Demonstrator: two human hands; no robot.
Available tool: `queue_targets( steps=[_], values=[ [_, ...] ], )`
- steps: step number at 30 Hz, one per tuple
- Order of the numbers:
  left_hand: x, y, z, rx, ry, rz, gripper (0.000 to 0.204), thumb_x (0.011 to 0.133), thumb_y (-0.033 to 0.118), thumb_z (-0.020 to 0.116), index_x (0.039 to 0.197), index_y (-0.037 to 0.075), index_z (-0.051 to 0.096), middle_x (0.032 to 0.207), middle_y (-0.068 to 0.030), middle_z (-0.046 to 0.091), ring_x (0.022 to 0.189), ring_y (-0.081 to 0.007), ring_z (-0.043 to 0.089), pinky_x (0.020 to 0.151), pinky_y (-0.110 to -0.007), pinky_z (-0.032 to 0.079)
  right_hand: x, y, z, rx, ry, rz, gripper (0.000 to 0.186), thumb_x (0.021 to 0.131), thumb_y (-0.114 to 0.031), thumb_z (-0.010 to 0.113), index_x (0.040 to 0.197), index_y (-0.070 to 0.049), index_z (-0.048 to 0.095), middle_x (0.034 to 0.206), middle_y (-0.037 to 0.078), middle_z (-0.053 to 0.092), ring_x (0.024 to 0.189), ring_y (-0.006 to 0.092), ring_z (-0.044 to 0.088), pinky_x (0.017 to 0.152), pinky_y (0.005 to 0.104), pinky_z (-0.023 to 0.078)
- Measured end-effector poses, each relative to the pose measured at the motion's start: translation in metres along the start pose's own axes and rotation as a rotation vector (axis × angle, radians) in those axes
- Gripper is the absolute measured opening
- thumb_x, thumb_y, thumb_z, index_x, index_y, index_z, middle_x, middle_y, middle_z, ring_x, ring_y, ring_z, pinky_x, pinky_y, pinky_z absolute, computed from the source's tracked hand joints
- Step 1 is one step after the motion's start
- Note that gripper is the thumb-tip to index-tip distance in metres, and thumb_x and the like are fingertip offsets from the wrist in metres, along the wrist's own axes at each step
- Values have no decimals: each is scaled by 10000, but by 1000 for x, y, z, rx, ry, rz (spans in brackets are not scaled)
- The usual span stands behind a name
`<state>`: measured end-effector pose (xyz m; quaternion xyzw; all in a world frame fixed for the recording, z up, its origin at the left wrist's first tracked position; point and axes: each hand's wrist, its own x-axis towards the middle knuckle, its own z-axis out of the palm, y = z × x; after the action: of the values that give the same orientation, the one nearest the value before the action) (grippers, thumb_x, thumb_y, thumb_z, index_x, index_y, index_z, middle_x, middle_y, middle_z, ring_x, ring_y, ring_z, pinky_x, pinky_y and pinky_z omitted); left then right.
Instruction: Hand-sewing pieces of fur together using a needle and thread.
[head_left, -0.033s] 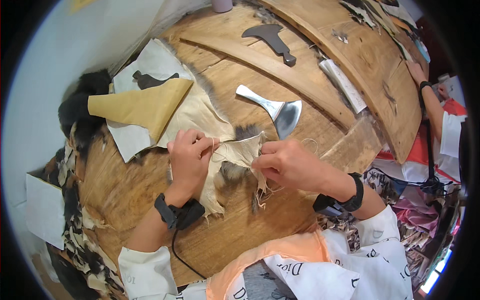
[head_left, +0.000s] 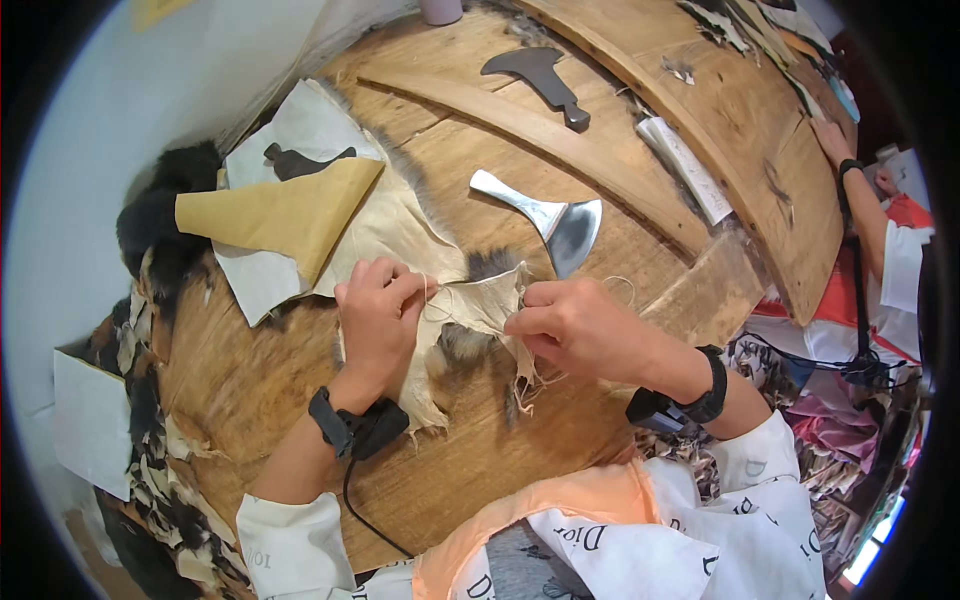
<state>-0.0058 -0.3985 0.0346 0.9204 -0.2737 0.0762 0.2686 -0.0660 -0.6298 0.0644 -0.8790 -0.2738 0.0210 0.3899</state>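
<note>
My left hand [head_left: 385, 310] pinches the upper edge of a pale fur-backed hide [head_left: 465, 305], with a thin cream thread [head_left: 440, 310] looping beside its fingertips. My right hand [head_left: 565, 325] grips the hide's right edge with bent fingers, among more loose thread. Grey-brown fur shows above and below this narrow part. Up and left, the hide [head_left: 400, 230] widens under a white paper sheet [head_left: 255, 280] and a yellow pattern piece [head_left: 270, 215]; a dark tool [head_left: 300, 160] lies on them. A silver crescent blade [head_left: 570, 235] lies just beyond my right hand.
The wooden table [head_left: 260, 400] holds a dark crescent blade [head_left: 530, 75], long boards [head_left: 540, 140] and a white roll [head_left: 680, 170]. Fur scraps [head_left: 170, 500] and black fur [head_left: 160, 210] line the left wall. At right, another person's arm [head_left: 865, 215] reaches onto the boards.
</note>
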Motion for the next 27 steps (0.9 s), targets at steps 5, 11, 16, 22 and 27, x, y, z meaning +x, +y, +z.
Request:
queue_targets(
  steps=[5, 11, 16, 22, 27],
  values=[
    [8, 4, 2, -56, -46, -46, 13, 811, 114, 601, 823, 112, 597, 794, -31, 530, 792, -236, 515, 683, -358, 317, -21, 8, -12, -82, 90, 47, 134, 702, -12, 635, 826, -63, 639, 696, 83, 531, 649, 265, 567, 553, 363, 452],
    [17, -6, 5, 17, -155, -113, 32, 840, 83, 537, 810, 72, 532, 796, -88, 523, 824, -273, 513, 706, -381, 298, -54, 0, -52, -330, 31, 207, 55, 702, -63, 637, 743, -45, 605, 705, 93, 543, 660, 282, 580, 566, 381, 469],
    [15, -10, 10, 75, -112, 15, 72, 832, 36, 496, 784, 88, 508, 782, -86, 507, 832, -265, 487, 723, -383, 243, -55, -32, -104, 406, -279, -156, 138, 743, -49, 656, 876, -74, 680, 635, 49, 514, 550, 230, 545, 481, 325, 421],
    [28, -13, -11, -69, -259, -68, 41, 817, 70, 577, 855, 60, 584, 809, -76, 567, 808, -244, 551, 716, -382, 356, -45, -32, -99, 502, -269, -156, 146, 737, -27, 666, 878, -56, 687, 610, 46, 488, 511, 201, 510, 453, 310, 371],
    [40, 5, -7, -723, -579, -116, 117, 762, 87, 703, 849, 9, 701, 783, -71, 670, 692, -110, 619, 602, -238, 476, -57, -27, -106, 514, -175, 23, 161, 697, 13, 656, 845, -38, 692, 569, 45, 460, 486, 171, 487, 435, 292, 336]
  ],
)
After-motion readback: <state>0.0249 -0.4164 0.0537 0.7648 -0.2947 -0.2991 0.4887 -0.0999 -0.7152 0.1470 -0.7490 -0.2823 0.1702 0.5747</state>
